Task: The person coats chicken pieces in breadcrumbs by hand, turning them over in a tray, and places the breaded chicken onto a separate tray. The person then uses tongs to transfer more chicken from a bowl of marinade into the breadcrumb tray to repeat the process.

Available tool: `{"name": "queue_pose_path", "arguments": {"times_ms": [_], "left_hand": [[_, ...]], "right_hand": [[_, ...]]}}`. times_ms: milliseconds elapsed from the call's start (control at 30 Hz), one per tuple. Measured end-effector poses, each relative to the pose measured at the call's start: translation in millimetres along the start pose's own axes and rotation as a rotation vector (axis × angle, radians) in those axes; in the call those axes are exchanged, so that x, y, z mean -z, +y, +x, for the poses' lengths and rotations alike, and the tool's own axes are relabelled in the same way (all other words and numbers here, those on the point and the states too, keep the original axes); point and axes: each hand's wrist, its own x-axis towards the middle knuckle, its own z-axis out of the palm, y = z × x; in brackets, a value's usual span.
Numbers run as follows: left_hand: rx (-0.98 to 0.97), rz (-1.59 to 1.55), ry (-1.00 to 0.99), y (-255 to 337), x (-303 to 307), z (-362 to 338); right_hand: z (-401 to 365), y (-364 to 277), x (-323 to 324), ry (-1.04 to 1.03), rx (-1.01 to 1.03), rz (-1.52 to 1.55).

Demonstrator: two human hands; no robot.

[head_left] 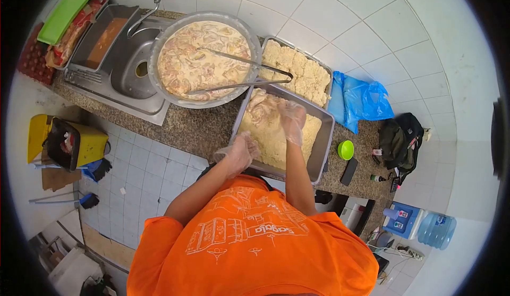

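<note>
A deep grey tub point(326, 136) holds a bed of pale, crumbly breading point(271, 150). Raw chicken pieces point(263, 107), coated in breading, lie at its far left end. My left hand point(244, 150), in a clear plastic glove, is over the tub's near left side with its fingers loosely apart. Gloved the same way, my right hand point(292, 119) is low over the breading beside the chicken; its fingers are curled and what they hold is hidden. Metal tongs point(239, 86) lie across a large basin point(159, 78) of chicken in creamy marinade. Behind the tub, a tray point(330, 78) holds breaded pieces.
Left of the basin are a steel sink point(119, 81), a grey bin point(85, 49) of reddish liquid and a green tray point(69, 11). To the right are a blue plastic bag point(364, 99), a green bowl point(346, 150), a dark phone point(349, 171) and a black bag point(406, 142).
</note>
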Motion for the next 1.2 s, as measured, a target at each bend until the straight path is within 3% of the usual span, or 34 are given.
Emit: {"name": "queue_pose_path", "arguments": {"times_ms": [100, 200, 367, 467, 533, 633, 733, 1033, 1200], "left_hand": [[-0.016, -0.008, -0.027, 1.9, 2.5, -0.6], [0.0, -0.061, -0.012, 2.8, 1.8, 1.2], [-0.007, -0.046, 0.027, 6.2, -8.7, -10.3], [-0.021, -0.041, 0.029, 1.7, -6.2, -5.9], [-0.046, -0.053, 0.051, 0.2, -6.0, -2.8], [-0.101, -0.066, 0.048, -4.1, -3.6, -1.3], [-0.106, -0.072, 0.046, -5.2, -4.5, 2.4], [-0.123, -0.014, 0.052, -17.0, -17.9, -1.5], [-0.146, -0.034, 0.024, -18.0, -14.6, -3.7]], "right_hand": [[1.0, -1.3, 36.3, -0.081, -0.159, 0.153], [-4.2, -19.2, 84.5, -0.253, -0.18, 0.053], [-17.4, 20.6, 94.0, -0.408, -0.291, 0.175], [-40.2, 88.3, 69.9, -0.457, -0.428, 0.184], [-55.0, 117.8, 64.2, -0.293, -0.252, -0.188], [-57.7, 86.4, 103.8, -0.387, -0.42, 0.019], [-48.5, 85.5, 94.7, -0.444, -0.454, -0.087], [-14.9, 113.8, 12.3, -0.367, -0.192, -0.165], [-11.0, 61.3, 61.9, -0.543, -0.278, -0.041]]}}
